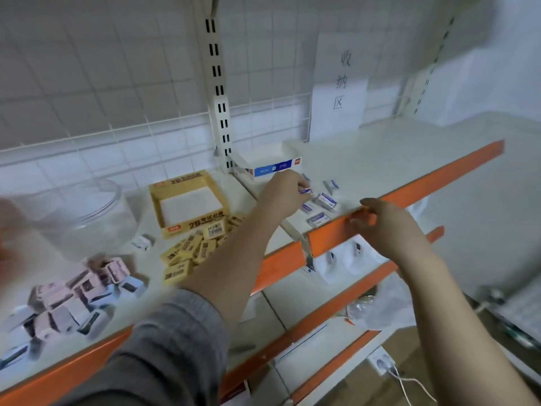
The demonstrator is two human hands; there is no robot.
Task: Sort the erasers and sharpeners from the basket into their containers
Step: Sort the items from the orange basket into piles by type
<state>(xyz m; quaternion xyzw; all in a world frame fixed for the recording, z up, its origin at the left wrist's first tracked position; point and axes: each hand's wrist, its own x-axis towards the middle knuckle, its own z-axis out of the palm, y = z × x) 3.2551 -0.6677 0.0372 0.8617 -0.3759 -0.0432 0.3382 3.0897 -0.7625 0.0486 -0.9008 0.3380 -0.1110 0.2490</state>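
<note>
Two bare hands worked at the orange shelf edge (409,197). The left hand (282,193), reaching out of a grey sleeve (175,332), had its fingers curled and pinched a small blue-and-white eraser (304,191) just above the shelf, behind that edge. The right hand (383,222) gripped the orange shelf edge itself, thumb on top and fingers curled over the front.

Between the two hands, just behind the edge, several more blue-and-white erasers (326,200) lay loose on the white shelf. Further back from the edge, beyond the left hand, stood a blue-and-white box (273,167). To the left of the edge, on the neighbouring shelf, an open yellow box (187,200) sat with a heap of yellow erasers (190,247) spilled in front of it. Further left stood a clear plastic jar (76,212), and nearer the camera lay a blurred pile of pink and pale blue pieces (67,297); whether they were sharpeners or erasers I could not tell. A paper sign (339,83) hung on the wall grid well behind the edge.
</note>
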